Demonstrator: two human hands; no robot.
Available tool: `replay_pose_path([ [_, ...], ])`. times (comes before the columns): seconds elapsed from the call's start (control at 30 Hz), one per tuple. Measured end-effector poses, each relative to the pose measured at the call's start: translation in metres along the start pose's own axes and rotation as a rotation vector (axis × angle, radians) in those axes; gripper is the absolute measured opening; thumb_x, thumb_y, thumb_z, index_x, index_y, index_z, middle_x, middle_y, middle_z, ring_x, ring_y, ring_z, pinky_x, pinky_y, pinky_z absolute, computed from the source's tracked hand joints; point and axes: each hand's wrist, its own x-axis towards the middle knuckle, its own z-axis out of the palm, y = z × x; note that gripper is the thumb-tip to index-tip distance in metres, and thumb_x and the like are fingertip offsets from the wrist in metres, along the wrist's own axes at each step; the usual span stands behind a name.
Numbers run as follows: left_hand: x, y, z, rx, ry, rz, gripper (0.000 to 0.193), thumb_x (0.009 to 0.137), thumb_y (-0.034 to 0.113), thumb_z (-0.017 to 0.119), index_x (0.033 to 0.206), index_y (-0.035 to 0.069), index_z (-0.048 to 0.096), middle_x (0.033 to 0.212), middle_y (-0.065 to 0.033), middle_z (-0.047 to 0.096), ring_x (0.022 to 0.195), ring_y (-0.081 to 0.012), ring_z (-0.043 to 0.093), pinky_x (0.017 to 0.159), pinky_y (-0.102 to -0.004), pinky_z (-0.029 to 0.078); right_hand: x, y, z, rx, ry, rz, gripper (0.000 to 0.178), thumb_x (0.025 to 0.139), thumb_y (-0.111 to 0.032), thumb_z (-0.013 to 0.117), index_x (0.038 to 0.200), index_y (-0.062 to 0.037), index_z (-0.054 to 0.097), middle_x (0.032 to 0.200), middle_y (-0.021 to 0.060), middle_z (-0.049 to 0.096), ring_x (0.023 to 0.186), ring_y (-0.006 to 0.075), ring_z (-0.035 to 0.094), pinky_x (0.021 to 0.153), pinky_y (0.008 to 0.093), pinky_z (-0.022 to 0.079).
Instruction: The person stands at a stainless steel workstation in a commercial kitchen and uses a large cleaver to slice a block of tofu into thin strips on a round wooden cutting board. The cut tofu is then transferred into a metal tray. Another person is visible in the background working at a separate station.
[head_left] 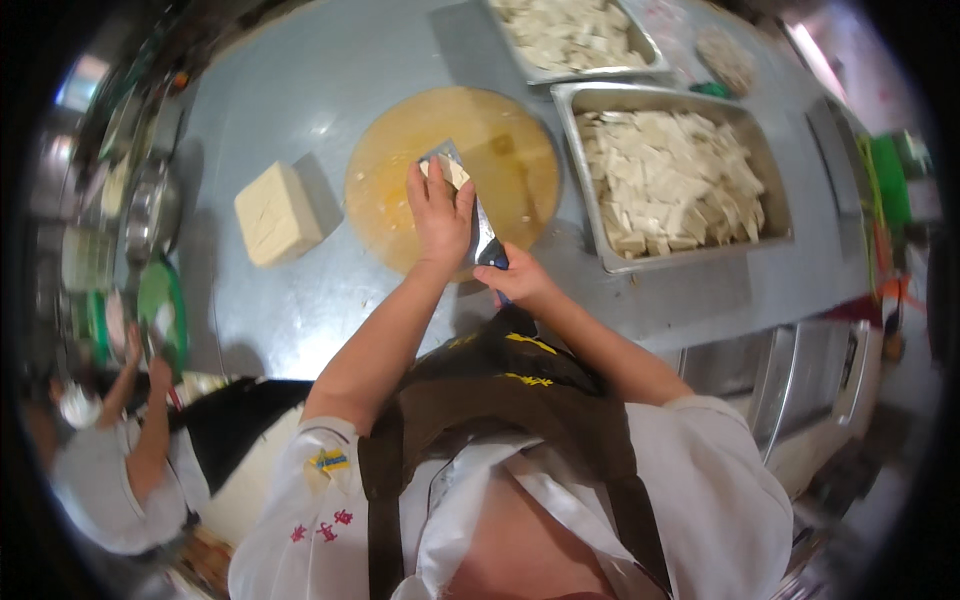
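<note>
- Closest to the lens, a brown apron (500, 400) over a white jacket, both forearms reaching out to the steel worktable (300, 90).
- Far left, another person's hands (140, 360) work at a separate spot beside green plates, well apart from this board.
- Next along, a whole tofu block (277, 213) sits alone on the table, pale and square, just beside the round wooden board (500, 140).
- On the board, the left hand (440, 215) lies flat, fingers together and pressing down on a small tofu piece (450, 172) that rests on the cleaver blade (470, 200).
- That piece looks soft, wet and crumbly, I'd say: light, slippery, best steadied with a flat palm from above, never pinched hard.
- The right hand (515, 275) is wrapped tight around the cleaver handle at the board's near edge, fingers curled closed.
- Right of the board, a steel tray (600, 250) is heaped with cut tofu slabs (670, 180).
- A second tray (540, 70) of slices sits behind, at the far edge.
</note>
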Motion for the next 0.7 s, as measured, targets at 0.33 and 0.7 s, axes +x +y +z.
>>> replay_pose_path([
  [0.33,0.098,0.201,0.042,-0.314,-0.243,0.724,0.04,0.092,0.027,0.064,0.127,0.008,0.059,0.134,-0.0262,0.048,0.119,-0.0448,0.049,0.1,-0.0472,0.041,-0.153,-0.058,-0.042,0.298,0.59,-0.136,0.028,0.084,-0.017,0.072,0.103,-0.0038,0.056,0.073,0.0044,0.059,0.051,0.0122,0.055,0.048,0.0267,0.046],
  [0.7,0.067,0.078,0.022,-0.059,-0.372,0.488,0.034,0.093,0.016,0.06,0.125,0.002,0.058,0.135,-0.0252,0.05,0.118,-0.0418,0.053,0.1,-0.0455,0.043,-0.222,0.002,-0.047,0.072,0.606,0.018,0.043,0.082,-0.024,0.075,0.115,-0.0036,0.057,0.086,0.006,0.064,0.067,0.0132,0.06,0.061,0.0293,0.051],
])
